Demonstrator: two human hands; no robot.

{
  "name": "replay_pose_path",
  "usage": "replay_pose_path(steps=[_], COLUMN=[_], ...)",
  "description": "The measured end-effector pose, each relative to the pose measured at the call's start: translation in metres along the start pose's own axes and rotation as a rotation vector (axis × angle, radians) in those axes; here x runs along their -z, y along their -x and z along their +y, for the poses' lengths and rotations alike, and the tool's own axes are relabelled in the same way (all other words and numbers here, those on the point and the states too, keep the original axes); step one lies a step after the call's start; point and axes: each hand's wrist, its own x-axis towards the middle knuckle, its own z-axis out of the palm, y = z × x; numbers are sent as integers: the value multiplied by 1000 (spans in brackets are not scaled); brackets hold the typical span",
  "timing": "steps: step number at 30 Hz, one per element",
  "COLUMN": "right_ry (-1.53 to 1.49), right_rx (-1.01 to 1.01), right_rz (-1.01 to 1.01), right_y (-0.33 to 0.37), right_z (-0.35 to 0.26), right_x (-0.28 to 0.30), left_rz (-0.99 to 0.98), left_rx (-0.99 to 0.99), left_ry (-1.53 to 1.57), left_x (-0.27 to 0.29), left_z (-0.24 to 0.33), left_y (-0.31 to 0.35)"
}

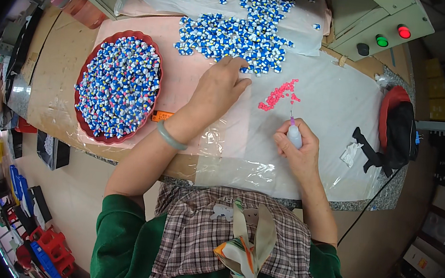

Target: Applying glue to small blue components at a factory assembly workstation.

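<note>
My left hand [221,87] reaches to the near edge of a pile of small blue-and-white pieces [217,35]. Its fingers are bent over the pieces with the thumb apart, and I see nothing held in it. In my right hand [303,147] is a small translucent needle-tip squeeze bottle [294,136] with a purple neck. The bottle's thin needle points away from me, just short of a scatter of tiny pink pieces [277,95] on the white sheet [324,103].
To the left stands a red scalloped tray [157,86] heaped with blue-and-white pieces, some showing pink. An orange object [161,116] lies beside it. Behind is a grey machine housing [378,28] with lit buttons. Black straps [365,146] and crumpled white tissue [350,154] lie right.
</note>
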Motion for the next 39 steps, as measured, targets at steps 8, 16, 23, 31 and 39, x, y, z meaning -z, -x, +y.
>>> replay_pose_path(steps=[8, 16, 23, 31, 39], right_ry=[33, -82, -236, -266, 11], right_rx=[-6, -29, -12, 123, 290], right_rz=[-7, -49, -61, 133, 196], right_y=[1, 2, 2, 7, 17], right_z=[1, -1, -3, -9, -29], right_x=[4, 17, 25, 22, 6], left_rz=[-44, -15, -255, -178, -242], left_rx=[-129, -111, 592, 488, 441], left_ry=[-366, -280, 1116, 1025, 888], left_x=[0, 11, 24, 19, 23], left_z=[2, 3, 22, 54, 62], left_y=[-2, 8, 43, 72, 81])
